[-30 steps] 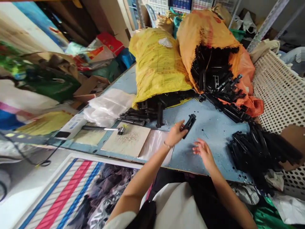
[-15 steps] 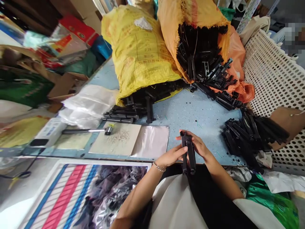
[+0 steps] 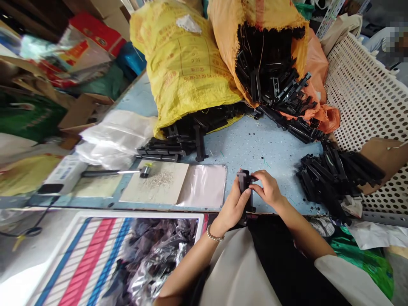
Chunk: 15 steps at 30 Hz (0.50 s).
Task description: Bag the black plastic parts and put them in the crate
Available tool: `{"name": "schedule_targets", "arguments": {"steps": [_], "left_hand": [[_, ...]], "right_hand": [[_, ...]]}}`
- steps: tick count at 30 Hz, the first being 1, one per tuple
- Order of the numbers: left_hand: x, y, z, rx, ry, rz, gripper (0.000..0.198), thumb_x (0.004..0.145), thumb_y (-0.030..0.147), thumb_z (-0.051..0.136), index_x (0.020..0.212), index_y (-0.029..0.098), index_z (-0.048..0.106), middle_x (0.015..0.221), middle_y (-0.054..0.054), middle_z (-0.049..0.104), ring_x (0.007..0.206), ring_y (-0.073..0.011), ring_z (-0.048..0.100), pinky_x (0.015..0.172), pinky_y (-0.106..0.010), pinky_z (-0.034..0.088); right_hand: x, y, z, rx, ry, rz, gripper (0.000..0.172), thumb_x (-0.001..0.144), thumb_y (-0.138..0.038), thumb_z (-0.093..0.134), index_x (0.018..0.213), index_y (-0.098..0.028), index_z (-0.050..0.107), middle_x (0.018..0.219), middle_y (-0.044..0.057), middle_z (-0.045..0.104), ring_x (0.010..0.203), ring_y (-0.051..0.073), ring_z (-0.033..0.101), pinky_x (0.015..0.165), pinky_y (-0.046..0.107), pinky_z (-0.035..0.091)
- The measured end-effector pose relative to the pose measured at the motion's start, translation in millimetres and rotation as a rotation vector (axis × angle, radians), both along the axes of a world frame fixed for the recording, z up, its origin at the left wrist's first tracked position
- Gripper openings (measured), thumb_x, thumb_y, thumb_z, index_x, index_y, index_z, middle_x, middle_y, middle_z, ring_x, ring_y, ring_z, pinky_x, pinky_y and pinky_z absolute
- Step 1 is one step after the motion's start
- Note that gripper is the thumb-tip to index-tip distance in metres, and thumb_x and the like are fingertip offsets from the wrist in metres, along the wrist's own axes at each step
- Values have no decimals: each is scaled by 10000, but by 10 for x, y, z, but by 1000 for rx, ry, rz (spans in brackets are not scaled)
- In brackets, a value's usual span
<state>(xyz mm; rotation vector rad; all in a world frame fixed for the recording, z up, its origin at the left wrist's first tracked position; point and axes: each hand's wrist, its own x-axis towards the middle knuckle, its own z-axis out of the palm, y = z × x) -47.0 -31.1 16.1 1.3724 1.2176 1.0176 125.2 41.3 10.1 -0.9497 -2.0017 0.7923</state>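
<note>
Black, ridged plastic clip gripped upright by both hands, left hand wrapping, right hand pinching its top.

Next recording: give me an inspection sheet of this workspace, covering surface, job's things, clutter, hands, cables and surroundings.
Surface: blue speckled table, scattered with small dark bits.
Job's things: one black plastic part held upright near the table's front edge.
Clutter: yellow sack and orange sack spilling black parts; loose black pile at right; hammer; board with small pins; clear plastic sheet.
Hands: left hand grips the part from below; right hand pinches its top.
Cables: black cable on the floor at left.
Surroundings: white perforated basket at right; boxes and bags at left.
</note>
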Motion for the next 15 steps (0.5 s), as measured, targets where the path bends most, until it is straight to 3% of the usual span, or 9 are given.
{"name": "schedule_targets", "arguments": {"steps": [2, 4, 8, 10, 12, 13, 15], "left_hand": [[-18, -19, 51, 36, 81, 6, 680, 1018, 454, 392, 1574, 190, 103, 1644, -157, 224, 1534, -270, 218, 1250, -465, 227], [-8, -35, 98, 60, 182, 1, 677, 1020, 454, 377, 1578, 182, 108, 1605, -185, 290, 1493, -294, 315, 1208, -481, 311], [75, -34, 152, 93, 449, 73, 710, 1003, 465, 393, 1578, 125, 155, 1446, -253, 454, 1250, -360, 581, 1014, -514, 494], [84, 0, 154, 103, 531, 90, 732, 984, 485, 429, 1577, 129, 190, 1394, -251, 492, 1147, -364, 635, 947, -514, 523], [41, 50, 147, 79, 489, 59, 706, 986, 496, 421, 1574, 161, 223, 1384, -222, 511, 1147, -344, 638, 954, -495, 522], [6, 76, 143, 57, 431, 41, 686, 992, 497, 407, 1572, 177, 232, 1396, -205, 510, 1186, -332, 620, 982, -484, 511], [-63, 119, 138, 19, 300, 19, 640, 1005, 486, 385, 1561, 194, 260, 1444, -176, 495, 1303, -309, 545, 1073, -469, 456]], "right_hand": [[37, 63, 15, 109, -78, 33, 247, 946, -477, 574, 952, -237, 630, 916, 94, 667, 844, 238, 593, 776, 385, 498], [37, 91, 18, 136, -93, 66, 318, 934, -527, 570, 849, -223, 602, 824, 82, 639, 765, 218, 562, 710, 357, 479], [-83, 21, -45, -292, 59, 40, 467, 970, -602, 410, 720, -222, 516, 625, 2, 496, 565, 155, 450, 543, 294, 413], [-128, -10, -67, -531, 92, 82, 547, 996, -618, 249, 667, -230, 451, 530, -39, 378, 454, 131, 347, 452, 280, 355], [-110, 7, -34, -634, 40, 148, 581, 1003, -619, 171, 672, -230, 449, 514, -43, 371, 429, 128, 339, 435, 277, 346], [-77, 33, 7, -619, -9, 160, 569, 1004, -617, 200, 707, -223, 481, 550, -28, 432, 465, 135, 396, 466, 278, 375], [9, 102, 112, -410, -138, 134, 496, 992, -614, 328, 794, -210, 536, 697, 27, 560, 623, 165, 515, 578, 295, 435]]}}
